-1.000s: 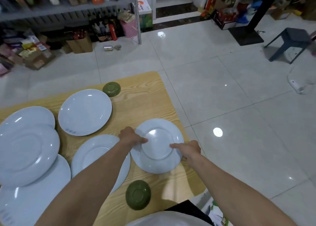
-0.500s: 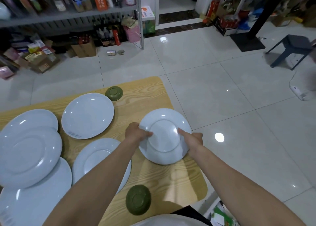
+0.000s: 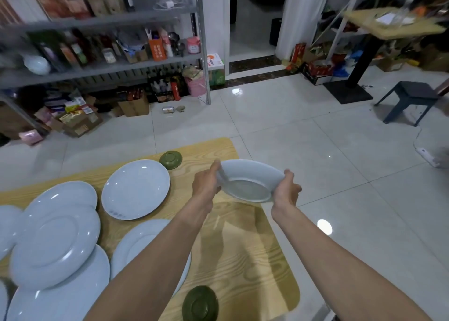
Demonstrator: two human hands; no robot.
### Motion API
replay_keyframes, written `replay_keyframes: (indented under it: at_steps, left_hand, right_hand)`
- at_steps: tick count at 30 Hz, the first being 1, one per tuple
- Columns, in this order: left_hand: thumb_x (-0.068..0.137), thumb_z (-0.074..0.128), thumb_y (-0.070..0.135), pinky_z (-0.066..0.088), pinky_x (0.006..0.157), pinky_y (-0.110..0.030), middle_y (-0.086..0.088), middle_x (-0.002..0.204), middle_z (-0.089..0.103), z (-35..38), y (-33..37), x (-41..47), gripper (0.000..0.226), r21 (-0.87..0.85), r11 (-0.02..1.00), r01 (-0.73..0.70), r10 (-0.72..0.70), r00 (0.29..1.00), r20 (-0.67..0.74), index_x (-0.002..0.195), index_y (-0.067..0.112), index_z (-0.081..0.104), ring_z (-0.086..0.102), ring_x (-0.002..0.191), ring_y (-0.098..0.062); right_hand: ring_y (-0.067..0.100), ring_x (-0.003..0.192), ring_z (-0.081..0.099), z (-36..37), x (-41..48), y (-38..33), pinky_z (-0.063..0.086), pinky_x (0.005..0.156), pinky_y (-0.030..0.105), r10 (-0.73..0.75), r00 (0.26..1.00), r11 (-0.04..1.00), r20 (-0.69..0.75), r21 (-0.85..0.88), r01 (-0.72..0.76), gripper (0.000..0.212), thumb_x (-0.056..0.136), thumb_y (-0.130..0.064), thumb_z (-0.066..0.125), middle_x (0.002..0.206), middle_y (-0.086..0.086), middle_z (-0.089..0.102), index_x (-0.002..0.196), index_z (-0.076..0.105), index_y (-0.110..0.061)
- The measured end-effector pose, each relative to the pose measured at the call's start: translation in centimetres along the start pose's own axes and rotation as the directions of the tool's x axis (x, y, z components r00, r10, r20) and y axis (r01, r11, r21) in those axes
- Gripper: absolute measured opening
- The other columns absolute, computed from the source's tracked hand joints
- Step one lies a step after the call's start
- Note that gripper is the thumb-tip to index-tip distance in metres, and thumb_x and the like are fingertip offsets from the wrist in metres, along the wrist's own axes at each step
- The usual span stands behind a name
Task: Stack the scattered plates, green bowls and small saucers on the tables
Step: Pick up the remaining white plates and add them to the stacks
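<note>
I hold a white plate point(image 3: 247, 183) in the air above the right side of the wooden table point(image 3: 233, 252), tilted so its underside faces me. My left hand point(image 3: 206, 183) grips its left rim and my right hand point(image 3: 286, 191) grips its right rim. On the table lie several more white plates: one upright point(image 3: 135, 190) at the far middle, one point(image 3: 126, 245) partly under my left forearm, and an overlapping group point(image 3: 56, 245) at the left. A green saucer point(image 3: 170, 160) sits upside down near the far edge, another point(image 3: 200, 303) near the front edge.
The table ends just right of my hands, with tiled floor point(image 3: 340, 175) beyond. Metal shelves point(image 3: 109, 60) with bottles and boxes stand at the back. A dark stool point(image 3: 410, 102) and another table's black pedestal point(image 3: 352, 87) are at the far right.
Both hands have lifted the plate off the table and tipped it up, underside toward me. The camera has tilted up, showing more of the shelves.
</note>
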State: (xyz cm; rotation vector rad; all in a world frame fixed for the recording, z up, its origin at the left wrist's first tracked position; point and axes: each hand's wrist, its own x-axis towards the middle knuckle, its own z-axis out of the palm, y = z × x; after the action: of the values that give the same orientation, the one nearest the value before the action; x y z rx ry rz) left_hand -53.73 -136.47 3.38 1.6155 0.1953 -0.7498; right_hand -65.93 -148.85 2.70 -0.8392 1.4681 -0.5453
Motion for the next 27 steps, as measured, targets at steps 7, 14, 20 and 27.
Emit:
replay_keyframes:
  at_steps: [7,14,20,27]
  left_hand:
    - [0.091,0.043,-0.014,0.057,0.082,-0.037,-0.012,0.102,0.068,-1.3,0.0,-1.6,0.029,-0.083,0.994,-0.069,0.076,0.993,0.085,0.107,-0.005,0.065,0.064,0.096,-0.028]
    - [0.086,0.036,-0.011,0.053,0.09,-0.038,0.006,0.105,0.073,-3.3,-1.5,-2.3,0.057,0.067,0.945,-0.32,0.311,0.943,0.118,0.114,0.025,0.07,0.064,0.102,-0.019]
    - [0.097,0.045,0.011,0.046,0.103,-0.033,0.012,0.13,0.063,-4.5,-1.9,-2.9,0.044,0.339,0.84,-0.425,0.396,0.905,0.153,0.135,0.031,0.058,0.056,0.123,-0.015]
    - [0.102,0.039,0.041,0.019,0.12,-0.042,-0.003,0.16,0.027,-7.6,-2.9,-2.8,0.056,0.944,0.038,-0.326,0.586,0.773,0.244,0.152,0.017,0.032,0.017,0.15,-0.026]
  right_hand:
    - [0.029,0.104,0.06,-1.6,0.1,0.1,0.052,0.092,0.04,-0.077,0.975,0.997,0.207,0.035,0.071,0.048,0.084,0.002,0.037,0.118,0.013,0.059,0.13,0.05,-0.002]
    - [0.027,0.096,0.067,-4.5,-0.6,-0.9,0.059,0.083,0.047,-0.118,0.844,0.975,0.523,-0.102,0.199,0.038,0.091,0.008,0.058,0.106,0.002,0.069,0.118,0.06,-0.019]
    - [0.036,0.095,0.068,-5.0,0.0,-1.1,0.059,0.08,0.052,-0.062,0.842,0.994,0.536,-0.047,0.104,0.049,0.086,0.014,0.062,0.106,0.011,0.07,0.129,0.06,-0.01]
    - [0.035,0.096,0.069,-3.7,0.0,-1.4,0.059,0.077,0.046,-0.054,0.849,0.998,0.526,0.062,0.025,0.057,0.085,0.016,0.061,0.106,0.01,0.069,0.137,0.055,-0.008]
